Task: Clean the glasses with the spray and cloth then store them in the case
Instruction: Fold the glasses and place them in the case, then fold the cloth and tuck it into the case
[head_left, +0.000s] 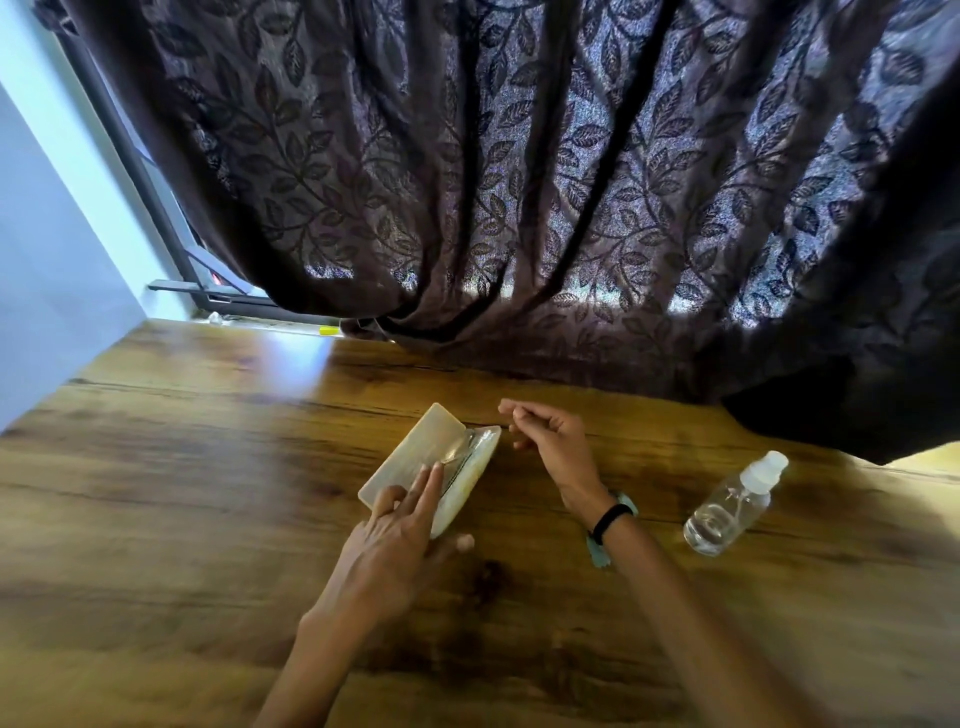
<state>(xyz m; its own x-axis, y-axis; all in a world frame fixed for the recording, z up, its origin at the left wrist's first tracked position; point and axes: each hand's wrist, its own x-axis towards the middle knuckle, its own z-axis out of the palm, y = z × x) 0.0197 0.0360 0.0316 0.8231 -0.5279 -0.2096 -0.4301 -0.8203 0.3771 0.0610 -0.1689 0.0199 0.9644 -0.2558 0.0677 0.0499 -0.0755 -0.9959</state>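
A cream glasses case (415, 457) lies open on the wooden table (182, 493), its lid tilted up to the left. Inside it the glasses (458, 451) show as a thin frame and one lens. My left hand (402, 540) rests on the near end of the case, fingers straight along it and thumb out to the right. My right hand (545, 434) hovers just right of the case with fingers loosely curled, holding nothing. A clear spray bottle (732, 506) with a white cap lies tilted on the table to the right. No cloth is visible.
A dark leaf-patterned curtain (519, 182) hangs down to the table's far edge and drapes over its right corner. A pale wall (41, 260) stands at the left. A black band and a teal strap sit on my right wrist.
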